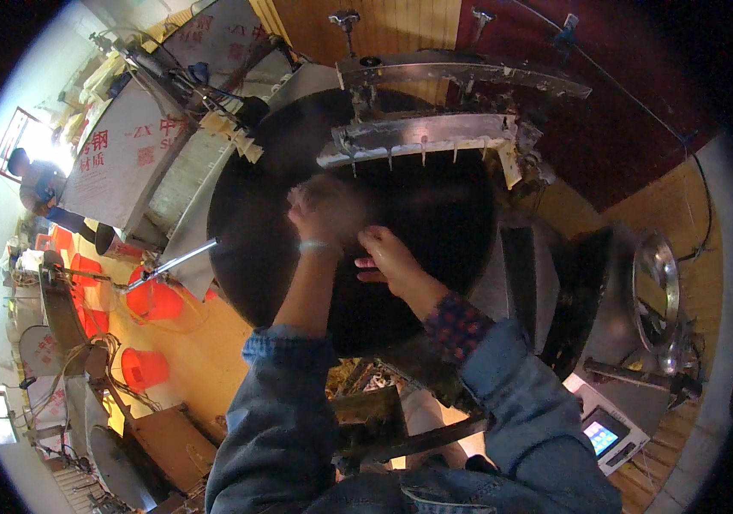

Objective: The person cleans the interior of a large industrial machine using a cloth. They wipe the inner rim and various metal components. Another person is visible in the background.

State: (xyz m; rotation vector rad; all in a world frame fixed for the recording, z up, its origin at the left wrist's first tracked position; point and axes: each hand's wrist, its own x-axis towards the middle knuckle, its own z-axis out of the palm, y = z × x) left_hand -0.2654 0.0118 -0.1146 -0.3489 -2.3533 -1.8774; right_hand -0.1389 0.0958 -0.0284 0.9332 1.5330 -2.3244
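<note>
A large round black plate [418, 205], like a griddle, lies before me. My left hand [321, 209] is over its middle, blurred by motion, with a pale band [315, 245] around the wrist. Whether it holds something is hidden by the blur. My right hand [395, 260] is beside it, nearer to me, with curled fingers; I cannot tell whether anything thin is between them. Beyond both hands, a metal trough [424, 132] spans the plate's far part. Pale drips [423, 149] hang from its white-coated lower edge.
A metal rod [174, 263] points at the plate's left edge. Red buckets [154, 299] stand on the floor at left, and a person [39, 186] is farther off. A lit screen [599, 438] is at lower right, below a round metal pan [655, 292].
</note>
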